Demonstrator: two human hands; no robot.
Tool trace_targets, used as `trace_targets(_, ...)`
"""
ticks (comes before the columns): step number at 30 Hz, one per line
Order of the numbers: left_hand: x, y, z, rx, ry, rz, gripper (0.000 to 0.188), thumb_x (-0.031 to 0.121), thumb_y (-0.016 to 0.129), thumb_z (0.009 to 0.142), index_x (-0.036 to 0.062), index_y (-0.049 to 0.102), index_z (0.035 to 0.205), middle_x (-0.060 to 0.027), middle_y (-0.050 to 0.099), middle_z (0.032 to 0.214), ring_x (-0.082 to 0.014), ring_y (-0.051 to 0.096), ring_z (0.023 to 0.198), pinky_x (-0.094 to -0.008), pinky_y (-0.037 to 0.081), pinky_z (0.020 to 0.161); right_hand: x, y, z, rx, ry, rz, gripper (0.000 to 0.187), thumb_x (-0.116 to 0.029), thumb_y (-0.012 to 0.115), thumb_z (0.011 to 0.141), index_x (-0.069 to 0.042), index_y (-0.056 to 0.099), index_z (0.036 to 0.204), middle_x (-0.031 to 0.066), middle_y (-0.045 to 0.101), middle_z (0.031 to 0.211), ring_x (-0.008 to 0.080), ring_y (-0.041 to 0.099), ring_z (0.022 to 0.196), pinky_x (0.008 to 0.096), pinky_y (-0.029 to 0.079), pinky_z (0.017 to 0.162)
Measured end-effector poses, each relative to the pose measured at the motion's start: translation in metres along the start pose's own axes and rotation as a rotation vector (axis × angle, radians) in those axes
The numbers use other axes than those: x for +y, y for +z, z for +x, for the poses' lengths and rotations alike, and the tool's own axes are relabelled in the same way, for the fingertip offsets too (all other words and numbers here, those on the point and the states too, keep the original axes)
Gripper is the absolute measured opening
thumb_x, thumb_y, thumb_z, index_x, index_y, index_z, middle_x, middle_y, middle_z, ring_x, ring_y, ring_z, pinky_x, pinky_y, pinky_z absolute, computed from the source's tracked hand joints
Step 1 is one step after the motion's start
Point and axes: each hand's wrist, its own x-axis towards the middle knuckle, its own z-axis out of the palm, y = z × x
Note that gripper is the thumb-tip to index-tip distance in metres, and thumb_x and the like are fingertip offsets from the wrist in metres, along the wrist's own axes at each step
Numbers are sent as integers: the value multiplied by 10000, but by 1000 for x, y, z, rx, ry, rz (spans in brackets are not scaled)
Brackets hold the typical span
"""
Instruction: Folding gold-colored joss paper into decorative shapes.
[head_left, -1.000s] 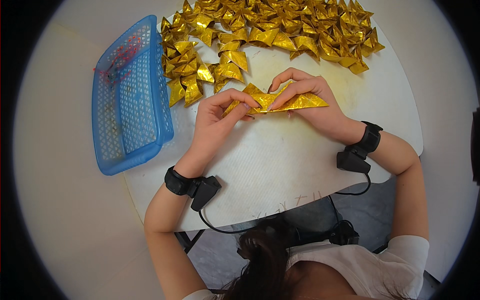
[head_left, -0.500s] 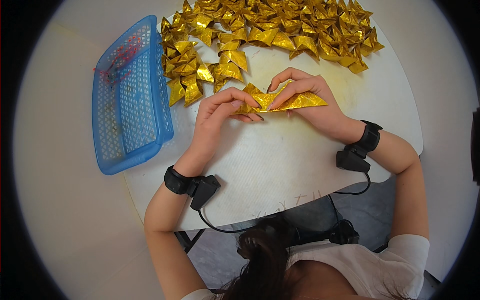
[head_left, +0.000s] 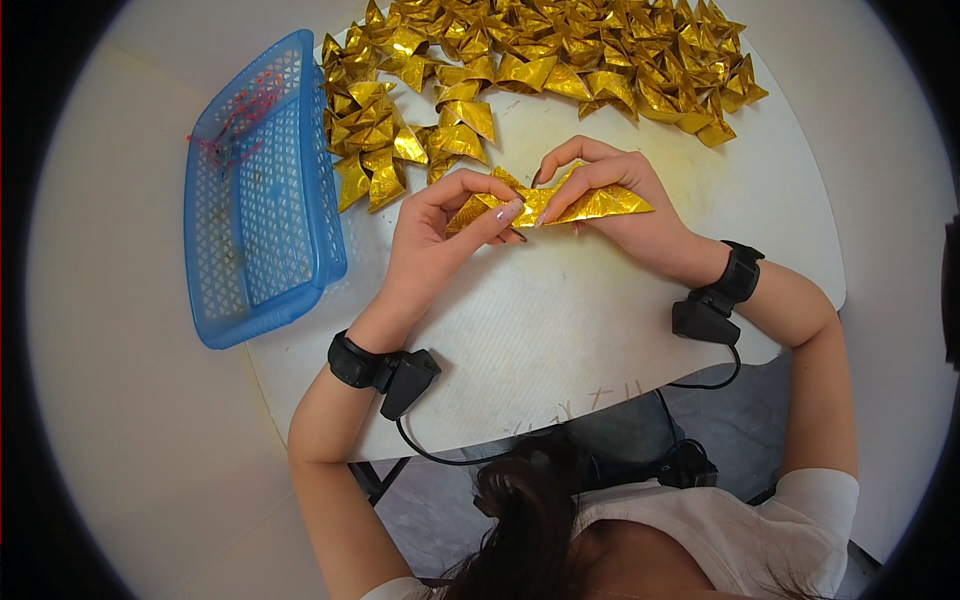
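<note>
Between my two hands is a folded gold foil paper ingot (head_left: pixel 603 204), with a pointed end on each side and a raised part in the middle. My left hand (head_left: pixel 438 222) pinches its left part, the thumb lying along the near side. On the right part, my right hand (head_left: pixel 625 205) grips the paper between thumb and fingers, its index finger bent over the far side. The fingers hide some of the folds. Both hands are held above the white table, just nearer than the heap of gold foil ingots (head_left: pixel 520 72).
At the left, a blue plastic basket (head_left: pixel 333 250) leans tilted by the table edge, with small red bits on its mesh. The white table (head_left: pixel 560 320) has a curved edge. A black wrist device with a cable (head_left: pixel 405 382) is strapped to each forearm.
My left thumb has shifted right and up along the paper, toward its middle, and more of the left point shows. My right hand has stayed almost still.
</note>
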Motion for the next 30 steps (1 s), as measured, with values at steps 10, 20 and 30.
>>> trace_targets(10, 2, 0, 2, 11, 22, -8, 137, 42, 639, 840, 2, 606, 967, -51, 612, 932, -99, 604, 819, -234, 523, 698, 6, -2, 3, -27, -68, -27, 193, 39, 605, 730, -66, 708, 855, 59, 573, 983, 160, 572, 877, 237, 449, 722)
trace_targets(20, -4, -6, 0, -28, 73, -5, 142, 27, 633, 841, 9, 589, 975, -64, 618, 934, -132, 632, 757, -243, 524, 691, -4, 4, 4, -21, -12, -32, 156, 39, 616, 731, -52, 697, 829, 62, 560, 1004, 124, 569, 819, 221, 451, 627)
trace_targets(30, -4, -2, -1, -60, 41, -40, 105, 24, 620, 850, -4, 594, 948, -75, 617, 937, -135, 635, 752, -234, 496, 676, -9, 3, -1, -49, 65, 62, 248, 105, 553, 727, -55, 701, 846, 43, 541, 1031, 105, 564, 814, 203, 461, 615)
